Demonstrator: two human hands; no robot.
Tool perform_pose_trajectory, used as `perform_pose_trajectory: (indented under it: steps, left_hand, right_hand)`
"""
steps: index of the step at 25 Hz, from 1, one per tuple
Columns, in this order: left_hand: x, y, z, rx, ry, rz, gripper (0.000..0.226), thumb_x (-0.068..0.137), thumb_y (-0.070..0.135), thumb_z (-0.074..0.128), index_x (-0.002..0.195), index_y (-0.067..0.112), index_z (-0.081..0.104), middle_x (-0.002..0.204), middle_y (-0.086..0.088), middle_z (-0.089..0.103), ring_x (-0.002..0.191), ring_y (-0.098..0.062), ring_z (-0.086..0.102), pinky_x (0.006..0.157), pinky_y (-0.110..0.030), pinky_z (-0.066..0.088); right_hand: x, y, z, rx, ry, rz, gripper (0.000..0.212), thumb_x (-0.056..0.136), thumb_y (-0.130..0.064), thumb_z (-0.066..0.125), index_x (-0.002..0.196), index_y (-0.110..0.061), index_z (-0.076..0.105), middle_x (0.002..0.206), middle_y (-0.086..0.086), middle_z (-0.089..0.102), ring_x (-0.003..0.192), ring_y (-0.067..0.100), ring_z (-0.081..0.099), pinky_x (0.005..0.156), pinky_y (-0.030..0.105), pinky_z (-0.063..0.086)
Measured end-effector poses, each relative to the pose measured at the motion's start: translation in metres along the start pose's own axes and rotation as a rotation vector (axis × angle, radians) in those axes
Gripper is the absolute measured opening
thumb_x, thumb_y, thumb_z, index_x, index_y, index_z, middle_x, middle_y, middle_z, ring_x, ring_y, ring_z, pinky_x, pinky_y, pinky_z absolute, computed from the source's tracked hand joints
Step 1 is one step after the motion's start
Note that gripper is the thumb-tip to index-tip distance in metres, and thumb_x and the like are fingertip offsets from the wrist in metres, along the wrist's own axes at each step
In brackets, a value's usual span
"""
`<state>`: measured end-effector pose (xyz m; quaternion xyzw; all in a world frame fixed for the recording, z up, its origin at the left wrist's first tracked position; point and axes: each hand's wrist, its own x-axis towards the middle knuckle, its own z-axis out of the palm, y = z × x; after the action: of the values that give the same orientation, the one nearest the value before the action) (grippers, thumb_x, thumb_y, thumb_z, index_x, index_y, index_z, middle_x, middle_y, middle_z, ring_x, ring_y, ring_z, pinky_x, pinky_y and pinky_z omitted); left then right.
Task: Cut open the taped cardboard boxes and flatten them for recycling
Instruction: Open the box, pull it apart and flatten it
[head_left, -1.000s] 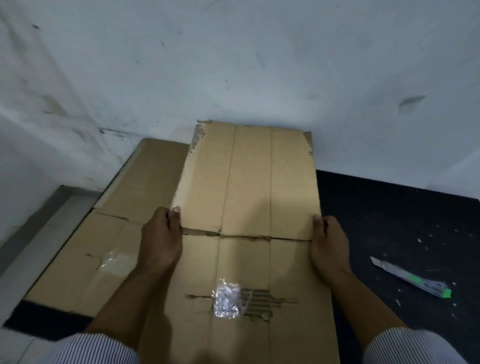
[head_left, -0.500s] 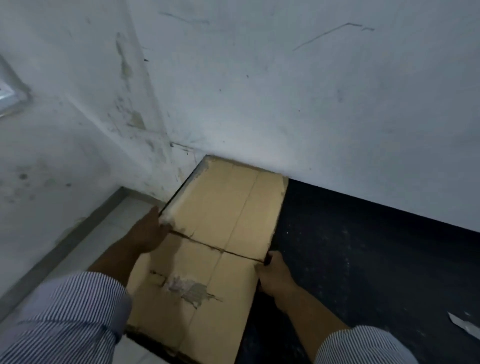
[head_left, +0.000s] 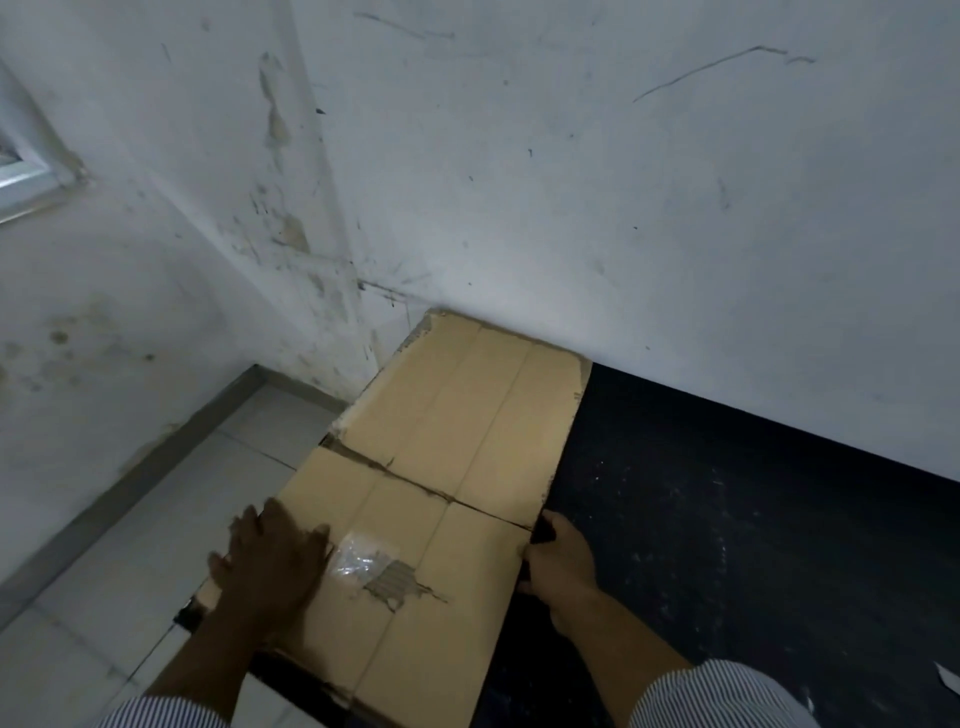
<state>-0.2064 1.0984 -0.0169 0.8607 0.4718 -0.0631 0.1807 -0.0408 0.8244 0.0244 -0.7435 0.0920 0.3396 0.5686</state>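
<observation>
Leftward on the flattened brown cardboard box (head_left: 467, 415), the left hand (head_left: 270, 561) has shifted since half a second ago: it has left the torn cross crease (head_left: 415, 488) at the side edge and now lies on top of the nearer panel. The right hand (head_left: 558, 564) has kept its place at the cardboard's right edge.

From the head camera, the cardboard lies flat in a room corner. Its far end touches the scuffed white wall (head_left: 623, 208), and its near end runs out of the bottom of the picture. The left hand presses palm down near the cardboard's left edge, fingers straight and spread wide. Just beside its fingertips on the same panel sits a crinkled patch of clear tape (head_left: 358, 558), and touching that is a ragged tear (head_left: 395, 587) that bares the grey corrugation. The right hand grips the right edge at the end of the crease, its fingers curled round the rim. Both forearms end in blue-and-white striped sleeves (head_left: 717, 696). A black speckled mat (head_left: 727, 519) stretches away to the right of the cardboard, and pale grey floor tiles (head_left: 182, 519) lie to its left. Well above and left of the cardboard, a white window frame (head_left: 26, 171) shows at the picture's edge.
</observation>
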Motion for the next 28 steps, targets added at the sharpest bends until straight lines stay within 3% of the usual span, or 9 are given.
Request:
perform_pose_trajectory:
  steps: [5, 9, 12, 14, 19, 23, 25, 28]
  left_hand:
    - [-0.004, 0.015, -0.004, -0.1, -0.05, 0.257, 0.109, 0.075, 0.083, 0.019, 0.16, 0.016, 0.012, 0.168, -0.013, -0.001, 0.154, -0.031, -0.006, 0.121, -0.059, 0.0]
    - [-0.023, 0.038, 0.004, 0.088, -0.203, 0.367, 0.132, 0.054, 0.103, 0.007, 0.157, 0.023, -0.017, 0.162, -0.007, -0.031, 0.149, -0.024, -0.029, 0.118, -0.054, -0.015]
    - [-0.026, 0.042, 0.01, 0.158, -0.215, 0.373, 0.141, 0.045, 0.108, 0.0, 0.152, 0.021, -0.028, 0.155, -0.007, -0.041, 0.145, -0.023, -0.036, 0.118, -0.056, -0.016]
    - [-0.025, 0.044, 0.011, 0.18, -0.219, 0.377, 0.143, 0.042, 0.108, -0.002, 0.152, 0.021, -0.028, 0.156, -0.006, -0.04, 0.146, -0.022, -0.034, 0.118, -0.057, -0.015]
    - [-0.019, 0.045, 0.014, 0.21, -0.234, 0.455, 0.126, 0.053, 0.106, 0.005, 0.15, 0.035, -0.03, 0.154, 0.004, -0.042, 0.146, -0.019, -0.034, 0.115, -0.063, -0.014]
    - [-0.019, 0.047, 0.016, 0.225, -0.237, 0.518, 0.123, 0.053, 0.107, 0.01, 0.148, 0.04, -0.031, 0.156, 0.009, -0.04, 0.146, -0.018, -0.034, 0.115, -0.062, -0.015]
    - [-0.017, 0.048, 0.017, 0.221, -0.235, 0.53, 0.125, 0.052, 0.107, 0.012, 0.15, 0.04, -0.029, 0.156, 0.01, -0.04, 0.146, -0.017, -0.035, 0.115, -0.061, -0.016]
    - [-0.017, 0.046, 0.02, 0.212, -0.232, 0.545, 0.125, 0.055, 0.107, 0.019, 0.15, 0.041, -0.027, 0.155, 0.011, -0.041, 0.146, -0.016, -0.035, 0.114, -0.06, -0.017]
  right_hand:
    - [0.013, -0.006, 0.012, -0.144, 0.067, -0.082, 0.044, 0.097, -0.005, 0.054, 0.135, -0.028, 0.052, 0.103, -0.006, 0.061, 0.097, 0.02, 0.063, 0.087, 0.045, 0.059]
    - [0.012, -0.008, 0.017, -0.393, 0.141, -0.167, 0.049, 0.097, -0.001, 0.048, 0.14, -0.022, 0.04, 0.118, 0.006, 0.059, 0.101, 0.023, 0.06, 0.086, 0.044, 0.059]
    - [0.003, -0.005, 0.015, -0.644, 0.055, -0.278, 0.062, 0.097, -0.005, 0.046, 0.153, -0.027, 0.029, 0.134, 0.005, 0.046, 0.115, 0.023, 0.053, 0.092, 0.031, 0.05]
    - [-0.006, -0.001, 0.016, -0.74, -0.022, -0.299, 0.052, 0.101, -0.009, 0.044, 0.151, -0.021, 0.034, 0.129, 0.006, 0.043, 0.109, 0.02, 0.051, 0.09, 0.028, 0.05]
    - [-0.016, 0.013, 0.016, -0.734, -0.016, -0.261, 0.05, 0.102, -0.011, 0.045, 0.151, -0.016, 0.035, 0.125, 0.006, 0.041, 0.096, 0.014, 0.047, 0.081, 0.024, 0.049]
    - [-0.025, 0.025, 0.024, -0.732, 0.002, -0.26, 0.054, 0.101, -0.012, 0.047, 0.152, -0.018, 0.031, 0.124, 0.008, 0.044, 0.098, 0.017, 0.05, 0.082, 0.026, 0.051]
    - [-0.031, 0.031, 0.028, -0.616, 0.015, -0.21, 0.062, 0.1, -0.01, 0.05, 0.155, -0.022, 0.024, 0.127, 0.008, 0.048, 0.102, 0.016, 0.052, 0.079, 0.021, 0.049]
    - [-0.03, 0.037, 0.026, -0.478, 0.035, -0.181, 0.065, 0.096, -0.003, 0.054, 0.152, -0.025, 0.029, 0.127, 0.005, 0.054, 0.102, 0.015, 0.057, 0.078, 0.02, 0.051]
